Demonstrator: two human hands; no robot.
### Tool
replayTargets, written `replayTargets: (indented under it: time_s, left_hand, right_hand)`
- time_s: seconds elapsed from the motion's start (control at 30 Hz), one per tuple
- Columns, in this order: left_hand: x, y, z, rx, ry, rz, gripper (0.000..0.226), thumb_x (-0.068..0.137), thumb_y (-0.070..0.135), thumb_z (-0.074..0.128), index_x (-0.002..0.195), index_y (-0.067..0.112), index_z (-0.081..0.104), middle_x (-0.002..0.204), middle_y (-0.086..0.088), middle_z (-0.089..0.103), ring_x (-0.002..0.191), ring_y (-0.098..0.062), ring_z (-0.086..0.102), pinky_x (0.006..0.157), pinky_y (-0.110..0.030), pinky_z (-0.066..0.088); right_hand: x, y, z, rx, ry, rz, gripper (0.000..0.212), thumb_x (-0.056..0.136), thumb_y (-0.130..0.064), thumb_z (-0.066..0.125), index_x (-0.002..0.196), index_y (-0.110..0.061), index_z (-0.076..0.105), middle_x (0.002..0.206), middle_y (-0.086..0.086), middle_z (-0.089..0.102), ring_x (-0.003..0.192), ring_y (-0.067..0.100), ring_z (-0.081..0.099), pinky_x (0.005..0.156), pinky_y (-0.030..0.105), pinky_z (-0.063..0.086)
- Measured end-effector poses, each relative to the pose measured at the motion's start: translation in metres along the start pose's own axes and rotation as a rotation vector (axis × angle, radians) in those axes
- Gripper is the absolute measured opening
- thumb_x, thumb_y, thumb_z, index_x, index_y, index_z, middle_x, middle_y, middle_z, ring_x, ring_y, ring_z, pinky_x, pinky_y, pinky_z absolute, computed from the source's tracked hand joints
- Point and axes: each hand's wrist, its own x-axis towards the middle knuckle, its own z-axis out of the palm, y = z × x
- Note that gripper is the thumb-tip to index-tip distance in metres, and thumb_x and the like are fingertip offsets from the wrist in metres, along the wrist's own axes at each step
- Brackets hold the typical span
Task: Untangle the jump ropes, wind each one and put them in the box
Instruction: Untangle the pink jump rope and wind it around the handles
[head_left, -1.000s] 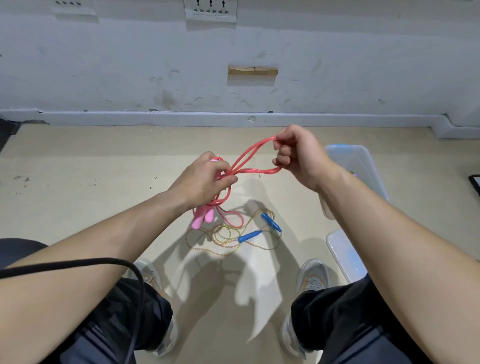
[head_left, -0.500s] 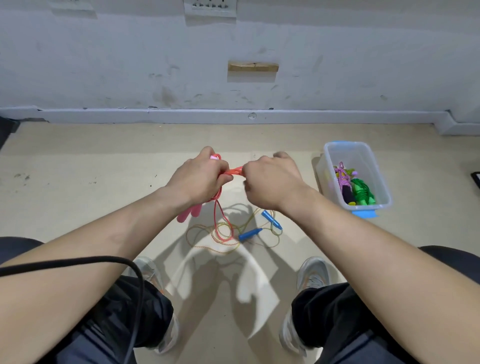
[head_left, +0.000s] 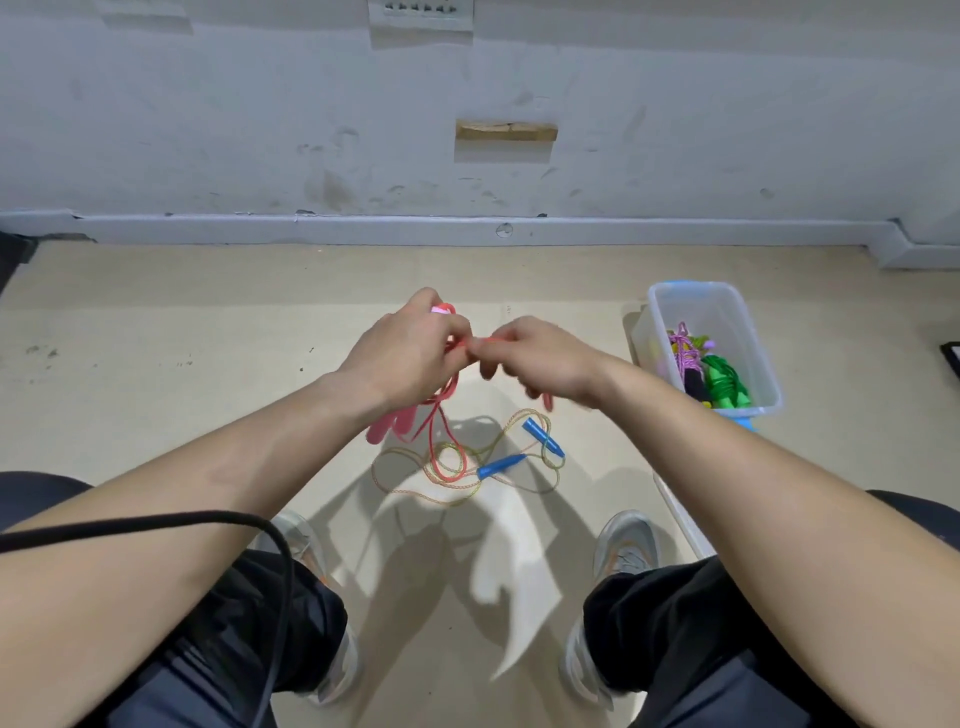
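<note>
My left hand (head_left: 402, 353) grips a bundle of the pink jump rope (head_left: 436, 415), whose pink handles (head_left: 387, 428) hang below the wrist. My right hand (head_left: 540, 358) pinches a strand of the same rope right beside the left fingers. A loose loop of the pink rope drops to the floor. There it lies over a thin multicoloured jump rope (head_left: 457, 467) with two blue handles (head_left: 543, 439). The clear plastic box (head_left: 670, 299) stands at the right, holding wound ropes in purple and green (head_left: 724, 382).
A pale lid (head_left: 680, 514) lies on the floor by my right shoe (head_left: 626, 543). My left shoe (head_left: 296, 530) and both knees frame the ropes. A black cable (head_left: 208, 519) crosses my left forearm. The wall and skirting board run behind.
My right hand has come down and left from a raised, stretched loop to meet my left hand. The box, hidden behind the right arm before, is now in plain sight.
</note>
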Motion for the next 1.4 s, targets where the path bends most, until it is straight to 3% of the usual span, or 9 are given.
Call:
replayTargets:
  time_s: [0.2,0.37,0.47,0.53,0.63,0.73,0.87,1.13,1.4]
  left_hand:
    - [0.0,-0.024,0.011,-0.057,-0.147,0.055,0.015,0.09,0.047,0.064,0.084,0.033,0.063,0.091,0.007,0.043,0.086,-0.018,0.055,0.084,-0.037,0.048]
    - [0.001,-0.037,0.015,-0.152,-0.12,0.003,0.016,0.094,0.042,0.062,0.094,0.027,0.068,0.093,0.001,0.048,0.095,-0.018,0.051,0.082,-0.031,0.04]
    - [0.002,-0.043,0.007,-0.164,-0.084,-0.008,0.016,0.097,0.04,0.06,0.1,0.027,0.069,0.098,0.0,0.048,0.098,-0.018,0.05,0.088,-0.032,0.041]
    - [0.001,-0.042,0.004,-0.124,-0.096,-0.015,0.02,0.098,0.042,0.056,0.103,0.028,0.069,0.102,0.001,0.046,0.097,-0.018,0.052,0.088,-0.034,0.043]
    - [-0.002,-0.03,0.004,0.009,-0.147,-0.013,0.025,0.1,0.047,0.05,0.106,0.031,0.067,0.108,0.004,0.041,0.088,-0.026,0.056,0.079,-0.035,0.044]
    - [-0.004,-0.018,0.006,0.138,-0.178,-0.007,0.029,0.1,0.051,0.046,0.111,0.031,0.065,0.109,0.003,0.039,0.082,-0.029,0.054,0.071,-0.034,0.04]
    - [-0.005,-0.01,0.005,0.13,-0.129,0.015,0.029,0.099,0.053,0.043,0.108,0.033,0.062,0.11,0.002,0.042,0.083,-0.031,0.056,0.07,-0.035,0.04]
    - [-0.005,-0.017,0.008,-0.003,-0.202,0.041,0.024,0.095,0.057,0.048,0.101,0.038,0.061,0.099,0.006,0.043,0.09,-0.02,0.058,0.081,-0.038,0.048]
    - [-0.006,-0.038,0.015,-0.071,-0.216,-0.003,0.025,0.097,0.049,0.053,0.094,0.026,0.063,0.102,-0.001,0.049,0.095,-0.022,0.056,0.09,-0.039,0.046]
  right_hand:
    - [0.003,0.007,-0.033,0.451,0.238,-0.24,0.051,0.106,-0.036,0.047,0.057,-0.02,0.045,0.052,-0.002,0.03,0.048,0.017,0.027,0.049,0.027,0.03]
    - [0.008,0.024,-0.056,0.827,0.334,-0.14,0.051,0.104,-0.035,0.048,0.054,-0.021,0.047,0.053,-0.004,0.03,0.051,0.015,0.024,0.051,0.026,0.032]
    - [0.021,0.051,-0.057,0.363,0.438,-0.019,0.044,0.102,-0.025,0.048,0.061,-0.015,0.062,0.055,0.001,0.05,0.051,0.018,0.044,0.057,0.031,0.037]
    - [0.027,0.063,-0.049,-0.062,0.376,0.163,0.024,0.094,-0.021,0.051,0.094,-0.012,0.074,0.09,0.009,0.073,0.086,0.027,0.068,0.081,0.037,0.052]
    - [0.023,0.051,-0.026,-0.341,0.331,0.127,0.057,0.078,-0.024,0.048,0.134,-0.021,0.061,0.136,0.009,0.06,0.128,0.029,0.054,0.109,0.038,0.042]
    - [0.016,0.021,-0.003,-0.283,0.229,-0.132,0.047,0.087,-0.022,0.054,0.133,-0.024,0.061,0.129,0.0,0.064,0.119,0.02,0.056,0.104,0.036,0.043]
    - [0.011,0.008,0.027,-0.284,0.039,-0.098,0.025,0.101,-0.037,0.047,0.109,-0.019,0.062,0.096,-0.001,0.068,0.092,0.022,0.062,0.076,0.033,0.045]
    - [0.011,0.001,0.006,-0.12,0.212,-0.163,0.057,0.095,-0.054,0.055,0.068,-0.005,0.065,0.057,0.003,0.05,0.054,0.015,0.043,0.055,0.032,0.034]
    - [0.011,0.007,-0.044,0.871,0.373,-0.107,0.043,0.099,-0.027,0.057,0.058,-0.017,0.05,0.049,-0.003,0.028,0.046,0.014,0.025,0.051,0.027,0.033]
